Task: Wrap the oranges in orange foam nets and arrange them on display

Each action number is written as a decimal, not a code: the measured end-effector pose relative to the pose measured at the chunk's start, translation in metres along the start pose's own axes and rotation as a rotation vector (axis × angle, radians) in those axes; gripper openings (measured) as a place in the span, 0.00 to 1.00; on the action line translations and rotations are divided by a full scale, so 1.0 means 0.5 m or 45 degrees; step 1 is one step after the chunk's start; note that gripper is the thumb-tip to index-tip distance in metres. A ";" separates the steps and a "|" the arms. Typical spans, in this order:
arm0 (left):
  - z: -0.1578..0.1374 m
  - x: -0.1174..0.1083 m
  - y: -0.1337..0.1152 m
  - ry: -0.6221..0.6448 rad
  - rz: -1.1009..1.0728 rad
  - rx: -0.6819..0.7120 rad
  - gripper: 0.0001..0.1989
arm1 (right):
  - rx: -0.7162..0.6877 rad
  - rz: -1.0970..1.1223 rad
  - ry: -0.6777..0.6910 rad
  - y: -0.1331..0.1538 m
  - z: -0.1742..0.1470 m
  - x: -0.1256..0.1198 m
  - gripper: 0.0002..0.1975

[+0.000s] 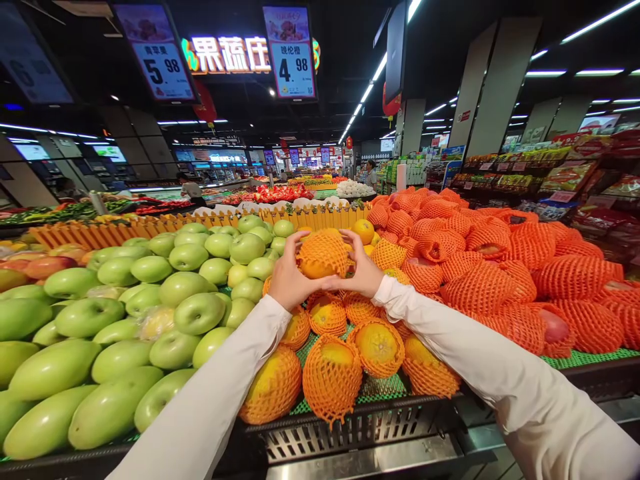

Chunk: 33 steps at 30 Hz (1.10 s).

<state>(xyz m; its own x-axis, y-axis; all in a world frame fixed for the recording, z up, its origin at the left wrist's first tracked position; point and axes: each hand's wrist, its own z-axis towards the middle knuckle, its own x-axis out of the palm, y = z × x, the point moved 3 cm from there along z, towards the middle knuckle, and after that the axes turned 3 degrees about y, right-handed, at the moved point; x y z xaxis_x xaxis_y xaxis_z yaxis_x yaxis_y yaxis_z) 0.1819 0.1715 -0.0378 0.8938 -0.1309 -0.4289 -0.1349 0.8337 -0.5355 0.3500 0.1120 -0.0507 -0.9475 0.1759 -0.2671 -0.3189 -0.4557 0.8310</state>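
Between both my hands is an orange [324, 253] in an orange foam net, held above the other oranges. My left hand [296, 277] curls round its left side, and my right hand [364, 270] wraps its right side. The thumbs meet in front below the fruit. Beneath lie several netted oranges [333, 377] on a green mat, some with bare skin showing through the net opening. The far side of the held orange and some fingertips are hidden.
Green apples [185, 287] are heaped at left, with red-tinged fruit [47, 267] beyond. Fruit in red foam nets [480, 280] fills the right. A black slotted crate edge [350, 427] runs along the front. Behind stands a low orange picket fence [310, 219]; price screens [289, 53] hang overhead.
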 end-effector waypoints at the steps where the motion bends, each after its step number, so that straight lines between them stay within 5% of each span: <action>1: -0.001 0.002 -0.004 0.074 -0.006 0.041 0.50 | -0.009 0.008 0.033 0.005 -0.001 0.003 0.64; 5: -0.001 0.005 0.000 0.274 -0.133 0.174 0.47 | 0.049 0.165 0.082 0.012 0.001 0.008 0.57; 8: 0.003 -0.002 0.012 0.262 -0.373 0.177 0.33 | 0.073 0.298 -0.012 0.006 0.006 0.002 0.56; 12: 0.010 -0.009 0.020 0.098 -0.329 0.092 0.16 | 0.104 0.373 -0.007 0.006 0.005 0.003 0.58; 17: 0.009 -0.018 0.017 -0.152 -0.046 0.112 0.12 | 0.087 0.259 0.153 0.016 -0.002 0.014 0.56; 22: -0.003 -0.026 0.017 -0.363 0.058 0.143 0.12 | 0.112 0.226 -0.017 -0.002 0.006 0.003 0.54; 27: -0.015 -0.034 -0.018 -0.507 0.288 0.420 0.08 | 0.137 0.178 -0.139 -0.001 0.006 0.000 0.51; 33: -0.005 -0.023 -0.032 -0.124 0.279 0.564 0.08 | 0.184 0.204 -0.275 -0.008 0.014 -0.015 0.54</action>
<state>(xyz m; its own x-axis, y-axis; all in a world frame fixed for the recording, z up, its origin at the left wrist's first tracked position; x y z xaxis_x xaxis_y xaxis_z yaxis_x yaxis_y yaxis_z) 0.1725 0.1585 -0.0262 0.9034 0.1059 -0.4155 -0.1484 0.9864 -0.0713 0.3584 0.1188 -0.0486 -0.9533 0.3006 -0.0296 -0.1440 -0.3662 0.9193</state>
